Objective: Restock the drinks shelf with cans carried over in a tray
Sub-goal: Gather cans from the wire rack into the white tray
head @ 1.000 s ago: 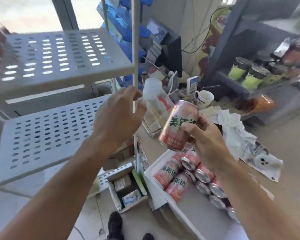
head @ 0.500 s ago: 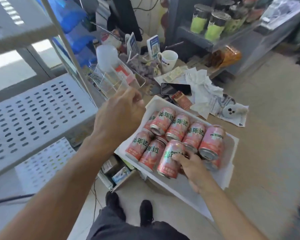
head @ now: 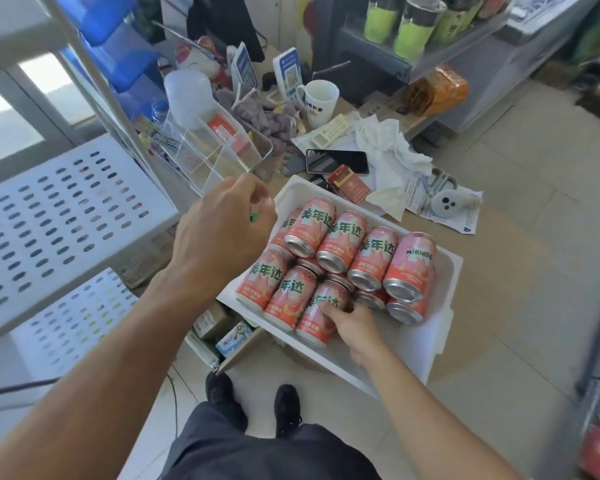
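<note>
Two hands are in view. The right hand [head: 355, 325] has its grip wrapped around one pink can [head: 321, 315], the nearest of the front row, with the fingers curled over the can's upper side. The can lies on its side in the white tray [head: 445, 306], touching the neighbouring pink cans [head: 343, 242] that lie in rows just beyond and to the left of that grip. One can at the right end of the far row reads MIRINDA. The tray rests on the brown surface [head: 520, 244], with its near edge hanging over the surface's edge.

The left hand [head: 222, 233] hovers above the tray's far left corner, up and left of the right grip, fingers loosely curled; a bit of green shows under them, but I cannot tell whether it is held. Farther left of that hand stands the white perforated shelf [head: 66, 223], bare at this level.

Beyond the tray, away from the right grip, lie a black phone [head: 338, 161], a red packet [head: 350, 185], crumpled white paper [head: 388, 150] and a white mug [head: 319, 102].
</note>
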